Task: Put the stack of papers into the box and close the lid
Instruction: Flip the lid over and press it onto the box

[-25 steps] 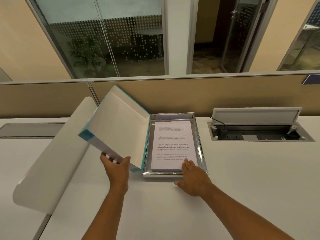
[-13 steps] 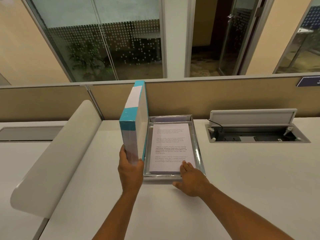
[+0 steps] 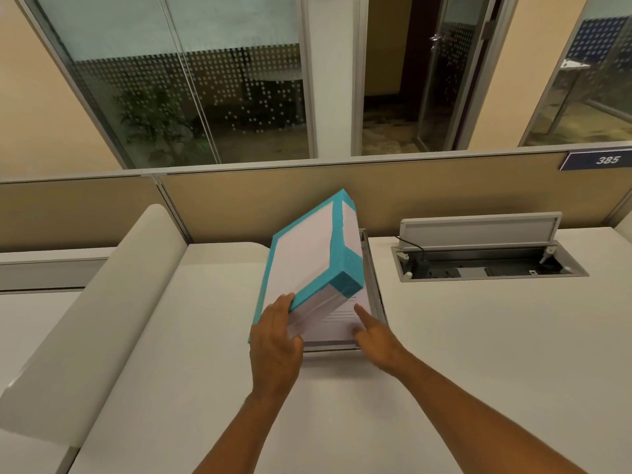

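Note:
A shallow box (image 3: 376, 295) with shiny silver walls lies on the white desk, holding a stack of printed papers (image 3: 342, 323). Its white lid with teal edges (image 3: 304, 261) tilts down over the box from the left, covering most of the papers. My left hand (image 3: 275, 340) grips the lid's near edge. My right hand (image 3: 374, 333) rests at the box's near right corner, fingers spread and touching the papers.
A curved white divider (image 3: 95, 313) runs along the left. An open cable hatch (image 3: 485, 261) with a raised flap sits in the desk to the right. A beige partition (image 3: 427, 193) stands behind the box.
The lid has swung from lying open on the left, through upright, to leaning down over the box. My left hand followed it right; my right hand stayed at the box's near edge.

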